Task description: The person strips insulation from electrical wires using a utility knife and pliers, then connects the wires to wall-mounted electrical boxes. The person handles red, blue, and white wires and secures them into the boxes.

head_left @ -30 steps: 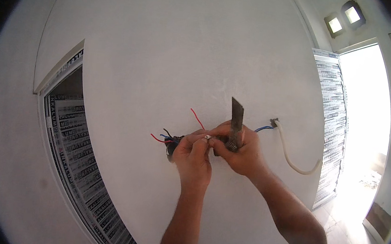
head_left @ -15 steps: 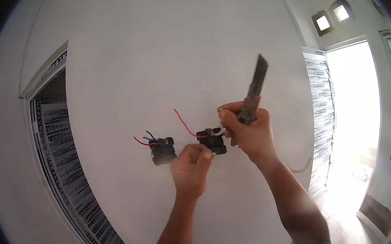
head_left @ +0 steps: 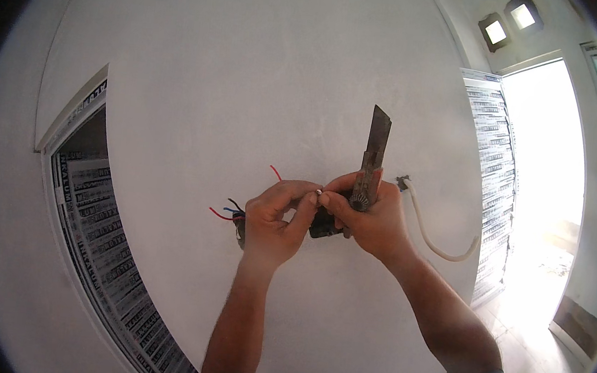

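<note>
- The left hand (head_left: 276,220) is raised to a white wall (head_left: 251,76), its thumb and forefinger pinched together on a small pale wire end (head_left: 319,190) where the two hands meet.
- The right hand (head_left: 366,221) is closed around a knife (head_left: 370,166), a utility type with a long dark blade that stands almost upright above the fist; its fingertips also press on the wire end.
- A small black part (head_left: 323,226) sits between the two hands, just under the fingertips (what holds it I cannot tell).
- Behind the left hand is a wall box (head_left: 240,225), with red, blue and black wires (head_left: 224,212) sticking out to its left; a further red wire (head_left: 275,172) shows above the left knuckles.
- To the right of the right hand a white cable (head_left: 436,238) comes out of the wall and hangs in a loop.
- A window frame (head_left: 68,138) covered with printed film lies at the left, and a bright doorway (head_left: 547,180) at the right.
</note>
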`<act>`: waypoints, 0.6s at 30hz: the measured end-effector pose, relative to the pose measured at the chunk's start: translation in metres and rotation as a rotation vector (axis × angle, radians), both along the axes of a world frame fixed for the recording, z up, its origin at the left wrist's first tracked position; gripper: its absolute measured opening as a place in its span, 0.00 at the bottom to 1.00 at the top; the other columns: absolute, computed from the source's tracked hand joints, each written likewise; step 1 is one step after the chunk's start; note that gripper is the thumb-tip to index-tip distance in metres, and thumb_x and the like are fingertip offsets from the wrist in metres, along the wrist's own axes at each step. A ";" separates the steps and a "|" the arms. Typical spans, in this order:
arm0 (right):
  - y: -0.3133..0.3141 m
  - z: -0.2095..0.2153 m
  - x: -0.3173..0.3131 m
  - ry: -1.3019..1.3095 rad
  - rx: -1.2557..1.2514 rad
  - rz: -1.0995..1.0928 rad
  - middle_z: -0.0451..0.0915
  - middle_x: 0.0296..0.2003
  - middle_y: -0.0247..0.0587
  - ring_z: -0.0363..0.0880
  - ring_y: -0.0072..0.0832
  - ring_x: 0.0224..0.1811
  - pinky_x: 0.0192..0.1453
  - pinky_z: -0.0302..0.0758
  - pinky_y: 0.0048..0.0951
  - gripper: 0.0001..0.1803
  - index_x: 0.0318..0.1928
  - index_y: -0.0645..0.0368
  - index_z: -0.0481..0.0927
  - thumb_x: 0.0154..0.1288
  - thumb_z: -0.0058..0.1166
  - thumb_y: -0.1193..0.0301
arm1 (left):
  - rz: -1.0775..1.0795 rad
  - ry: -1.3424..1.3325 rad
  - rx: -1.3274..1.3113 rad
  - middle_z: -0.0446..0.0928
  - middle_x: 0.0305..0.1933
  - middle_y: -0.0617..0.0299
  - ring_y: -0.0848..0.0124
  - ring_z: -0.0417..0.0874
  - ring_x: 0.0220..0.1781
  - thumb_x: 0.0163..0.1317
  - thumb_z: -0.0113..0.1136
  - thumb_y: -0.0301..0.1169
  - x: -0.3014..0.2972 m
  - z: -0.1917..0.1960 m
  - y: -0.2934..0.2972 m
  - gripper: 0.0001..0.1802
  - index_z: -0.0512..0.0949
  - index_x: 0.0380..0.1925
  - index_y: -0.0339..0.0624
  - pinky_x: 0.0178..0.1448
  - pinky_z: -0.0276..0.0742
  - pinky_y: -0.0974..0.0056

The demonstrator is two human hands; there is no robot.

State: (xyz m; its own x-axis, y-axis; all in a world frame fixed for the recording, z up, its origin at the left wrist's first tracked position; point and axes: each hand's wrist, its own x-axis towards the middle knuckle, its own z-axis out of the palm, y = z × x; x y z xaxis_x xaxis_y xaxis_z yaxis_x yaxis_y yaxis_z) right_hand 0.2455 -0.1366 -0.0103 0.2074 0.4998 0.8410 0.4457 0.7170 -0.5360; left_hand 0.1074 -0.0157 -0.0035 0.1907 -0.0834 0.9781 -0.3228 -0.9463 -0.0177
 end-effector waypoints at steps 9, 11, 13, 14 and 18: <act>-0.002 -0.004 0.005 -0.053 0.005 0.015 0.84 0.30 0.37 0.83 0.19 0.33 0.36 0.81 0.27 0.11 0.40 0.62 0.83 0.71 0.64 0.66 | 0.237 0.107 0.255 0.82 0.36 0.58 0.67 0.84 0.34 0.63 0.64 0.22 -0.015 0.014 -0.011 0.03 0.81 0.37 0.37 0.38 0.81 0.63; -0.004 -0.005 0.008 -0.098 0.004 -0.031 0.84 0.30 0.37 0.84 0.21 0.34 0.38 0.83 0.28 0.11 0.40 0.63 0.83 0.71 0.64 0.66 | 0.301 0.126 0.379 0.81 0.35 0.59 0.65 0.83 0.35 0.62 0.64 0.22 -0.015 0.018 -0.012 0.04 0.78 0.36 0.38 0.37 0.81 0.62; -0.006 -0.005 0.012 -0.105 -0.010 0.027 0.84 0.30 0.38 0.84 0.22 0.35 0.39 0.83 0.30 0.12 0.41 0.63 0.83 0.71 0.64 0.65 | 0.333 0.118 0.492 0.79 0.34 0.59 0.64 0.82 0.36 0.59 0.65 0.22 -0.014 0.022 -0.010 0.06 0.77 0.34 0.40 0.37 0.81 0.61; -0.007 -0.005 0.013 -0.109 -0.017 0.056 0.85 0.31 0.38 0.84 0.22 0.35 0.40 0.84 0.31 0.13 0.41 0.63 0.83 0.71 0.64 0.64 | 0.348 0.114 0.548 0.78 0.33 0.60 0.63 0.81 0.37 0.58 0.66 0.22 -0.014 0.024 -0.010 0.07 0.76 0.33 0.40 0.37 0.80 0.60; -0.014 0.000 0.015 -0.164 -0.070 0.010 0.84 0.30 0.38 0.85 0.23 0.35 0.41 0.84 0.32 0.13 0.41 0.62 0.82 0.71 0.64 0.63 | 0.275 0.178 0.637 0.76 0.31 0.60 0.65 0.79 0.34 0.58 0.65 0.22 -0.013 0.035 -0.009 0.07 0.74 0.32 0.41 0.36 0.78 0.60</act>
State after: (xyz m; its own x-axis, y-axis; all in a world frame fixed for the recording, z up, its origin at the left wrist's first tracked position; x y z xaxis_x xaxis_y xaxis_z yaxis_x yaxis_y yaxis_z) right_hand 0.2603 -0.1502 -0.0104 0.0648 0.5593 0.8264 0.5240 0.6857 -0.5052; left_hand 0.0945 -0.0246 0.0318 0.4389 -0.5542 0.7073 -0.1231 -0.8168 -0.5636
